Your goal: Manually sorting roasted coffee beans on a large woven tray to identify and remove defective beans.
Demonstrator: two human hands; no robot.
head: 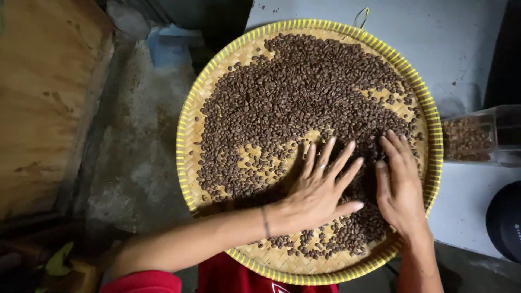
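Nearest to me is the red cloth [228, 276] of my clothing, just under the near rim of the tray. My left hand [317, 187] lies flat, palm down, on the coffee beans [293, 92], fingers spread wide like a fan and pointing away from me; a thin band circles the wrist and a ring sits on one finger. It grips nothing, only presses on the beans. My right hand [399, 184] lies just beside it, also palm down, fingers straight and held close together, tips buried at the edge of the bean layer. It too is open and holds nothing.

The beans are small, oval, dark brown and matte, each with a centre crease. They lie in a loose single layer across the round woven tray [187, 116], thick on the far half, thinner and scattered near my wrists, with bare patches of pale tan weave showing between them. The tray is flat basketry of plaited strips, bound with a bright yellow rim.

To my right, just beyond the rim, a clear plastic container [477, 135] lies with more brown beans inside, and nearer to me a dark round object [507, 220] is cut off by the frame edge. Both rest on a smooth pale grey surface [461, 49]. To my left lie rough stained concrete floor [135, 157] and a worn wooden board [43, 97].
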